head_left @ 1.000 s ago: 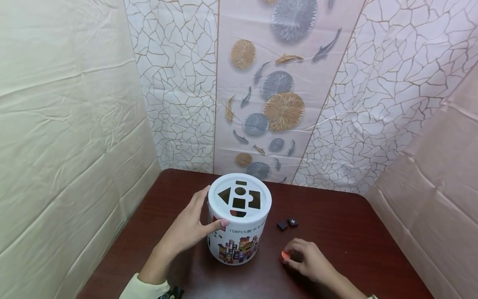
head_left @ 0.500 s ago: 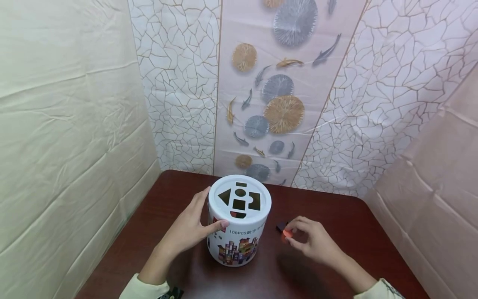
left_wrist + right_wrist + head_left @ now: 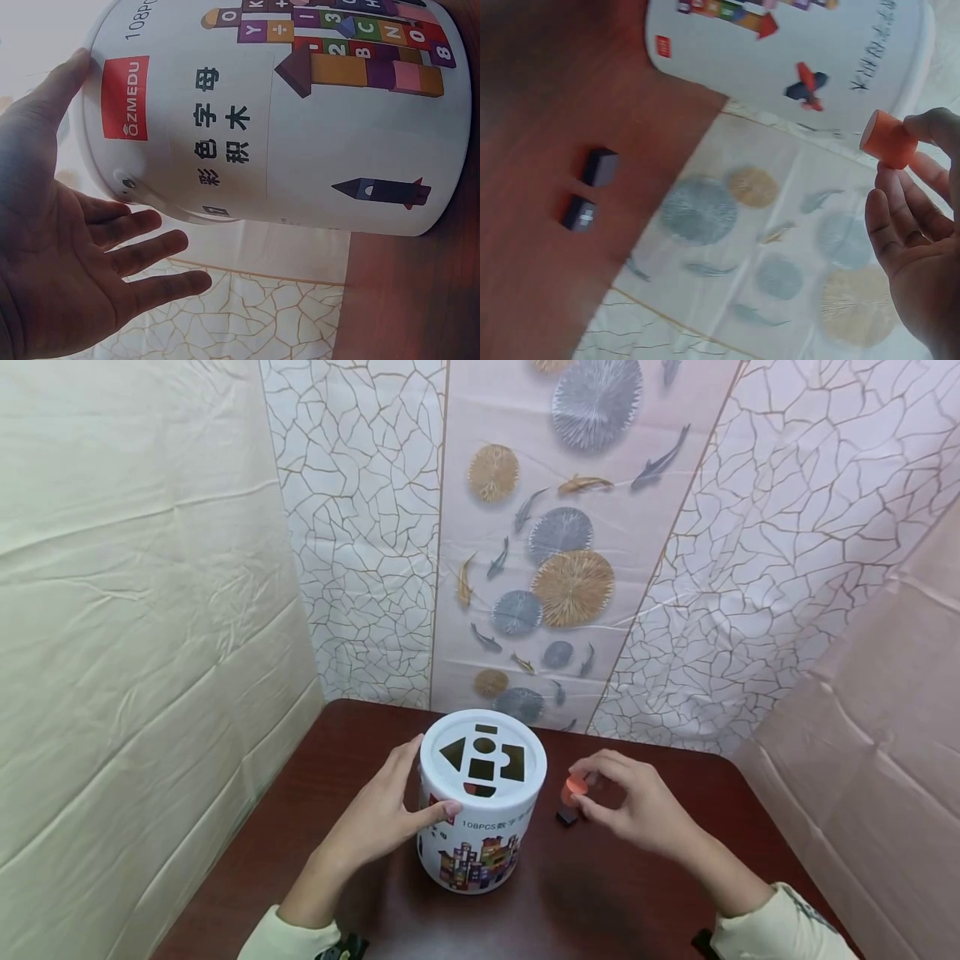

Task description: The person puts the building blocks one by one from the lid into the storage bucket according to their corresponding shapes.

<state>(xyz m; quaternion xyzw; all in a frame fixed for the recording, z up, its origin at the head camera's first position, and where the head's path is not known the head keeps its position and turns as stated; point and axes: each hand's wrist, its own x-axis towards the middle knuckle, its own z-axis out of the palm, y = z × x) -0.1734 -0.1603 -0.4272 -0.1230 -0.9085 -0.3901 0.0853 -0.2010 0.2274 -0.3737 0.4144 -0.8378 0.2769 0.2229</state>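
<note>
L hand steadies tub; R hand pinches orange cylinder beside rim.

**Print on the white tub**

The white tub carries a red "OZMEDU" label, the Chinese characters 字母 and 彩色积木, and pictured blocks with letters and digits. At its 6 o'clock side, head view, runs "108PCS".

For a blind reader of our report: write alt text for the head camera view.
A person's right hand pinches a small orange round block in the air beside a white tub, whose lid has shape-sorting holes. The left hand holds the tub's side on a dark red table. One dark cube lies under the right hand.
</note>
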